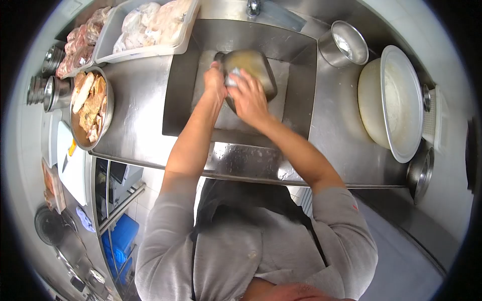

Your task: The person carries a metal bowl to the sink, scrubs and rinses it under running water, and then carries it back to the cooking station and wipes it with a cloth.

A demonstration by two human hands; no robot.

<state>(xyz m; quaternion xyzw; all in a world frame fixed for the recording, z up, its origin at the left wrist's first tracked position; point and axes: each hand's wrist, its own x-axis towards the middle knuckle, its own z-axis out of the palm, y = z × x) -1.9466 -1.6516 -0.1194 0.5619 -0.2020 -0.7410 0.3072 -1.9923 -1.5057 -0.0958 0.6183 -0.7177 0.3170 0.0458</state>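
Note:
Over the steel sink (178, 95) hangs a dark rectangular pan (258, 62), tilted, with a yellowish-brown surface. My left hand (215, 83) is wrapped round the pan's left edge. A pale, silvery scrubbing pad (234, 78) lies under the fingers of my right hand (247, 98), which presses it against the pan. The pan's far end and its underside are partly hidden by my hands. Above the sink's back edge is a tap (254, 7).
At the left stand a steel bowl of meat pieces (109, 108), a plastic tub of bagged pale meat (192, 30) and bagged red meat (80, 47). A steel pot (329, 50) and a large basin (370, 103) stand right of the sink.

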